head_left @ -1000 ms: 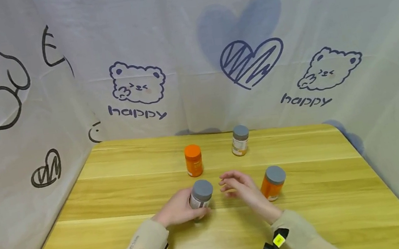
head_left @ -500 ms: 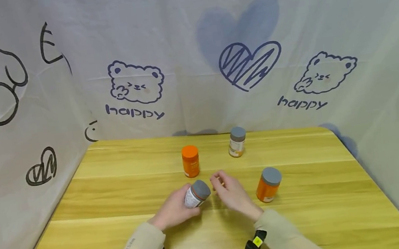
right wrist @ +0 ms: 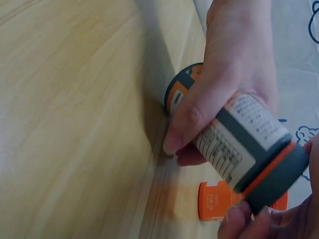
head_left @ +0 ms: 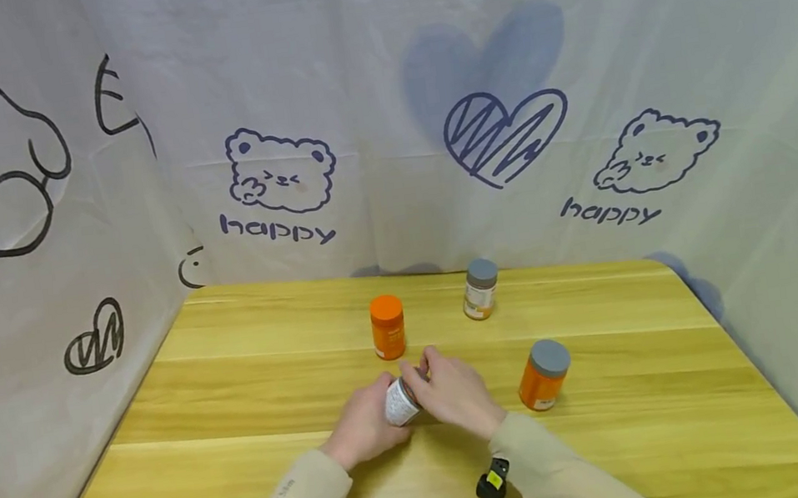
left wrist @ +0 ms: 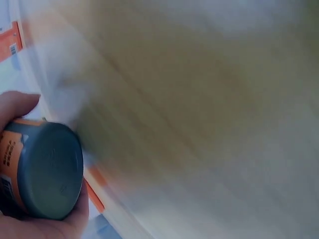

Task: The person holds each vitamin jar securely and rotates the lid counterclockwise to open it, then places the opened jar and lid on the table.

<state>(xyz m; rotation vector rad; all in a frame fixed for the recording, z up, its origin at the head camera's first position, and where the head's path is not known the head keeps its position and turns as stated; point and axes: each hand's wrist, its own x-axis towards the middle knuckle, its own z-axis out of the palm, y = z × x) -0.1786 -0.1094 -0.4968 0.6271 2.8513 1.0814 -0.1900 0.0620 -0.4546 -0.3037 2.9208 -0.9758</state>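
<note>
My left hand [head_left: 363, 426] grips a pill bottle [head_left: 400, 403] with a printed white label, tilted and clear of the table. Its round dark base [left wrist: 52, 172] faces the left wrist camera, with an orange band beside it. At the other end, the fingers of my right hand [head_left: 454, 393] pinch the grey cap [right wrist: 279, 179]. In the right wrist view a thin orange ring shows between cap and label. The head view mostly hides the cap behind my right hand.
Behind my hands stands an orange bottle with an orange cap [head_left: 388, 328]. Further back is a grey-capped bottle with a white label [head_left: 480, 290]. To the right stands an orange bottle with a grey cap [head_left: 544, 375]. Printed cloth [head_left: 376, 75] hangs along the wooden table's [head_left: 233, 372] back.
My left hand has tipped the bottle over from near upright. My right hand has come in from the right, and its fingers have taken hold of the cap.
</note>
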